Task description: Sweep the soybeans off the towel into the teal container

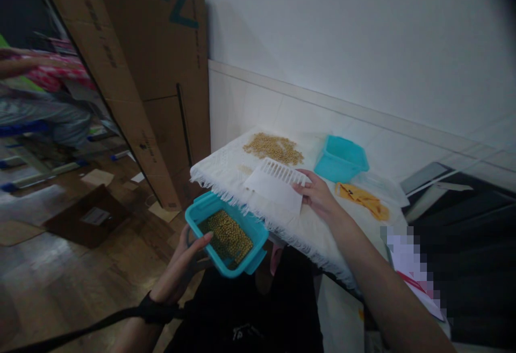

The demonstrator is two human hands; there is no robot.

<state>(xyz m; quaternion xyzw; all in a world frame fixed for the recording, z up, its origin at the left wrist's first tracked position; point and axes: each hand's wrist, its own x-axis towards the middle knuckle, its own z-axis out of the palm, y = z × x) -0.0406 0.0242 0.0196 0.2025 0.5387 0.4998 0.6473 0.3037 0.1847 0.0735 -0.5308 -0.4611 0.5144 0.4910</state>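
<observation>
My left hand (186,263) grips a turquoise plastic box (226,235) partly filled with small yellow-brown beans, and holds it just below the near edge of a table covered with a white fringed cloth (226,167). My right hand (318,194) holds a white toothed plastic scraper (274,184) flat on the cloth, close to that edge. A pile of the same beans (274,148) lies farther back on the cloth. A black strap circles my left wrist.
A second turquoise box (341,158) stands at the back of the table, with a clear bag of yellow contents (363,198) beside it. Tall cardboard boxes (153,63) lean against the wall on the left. Flattened cardboard lies on the wooden floor (76,218). Another person's sleeve shows far left.
</observation>
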